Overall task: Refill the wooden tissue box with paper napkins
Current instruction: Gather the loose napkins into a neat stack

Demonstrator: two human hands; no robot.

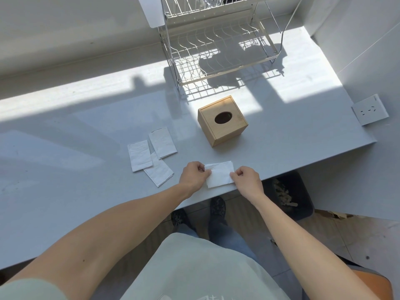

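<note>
A wooden tissue box (pixel 223 121) with a dark oval slot in its lid stands upright on the grey table (pixel 86 161). Near the table's front edge lies a folded white napkin (pixel 219 174). My left hand (pixel 193 175) pinches its left edge and my right hand (pixel 246 180) pinches its right edge. Three more folded napkins lie to the left: one (pixel 139 155) furthest left, one (pixel 162 142) nearer the box, one (pixel 158 173) partly under the others.
A wire dish rack (pixel 218 53) stands behind the box at the table's back. A white socket (pixel 370 110) sits on the right wall. A dark bin (pixel 287 195) stands on the floor below the table's right front edge, beside my feet.
</note>
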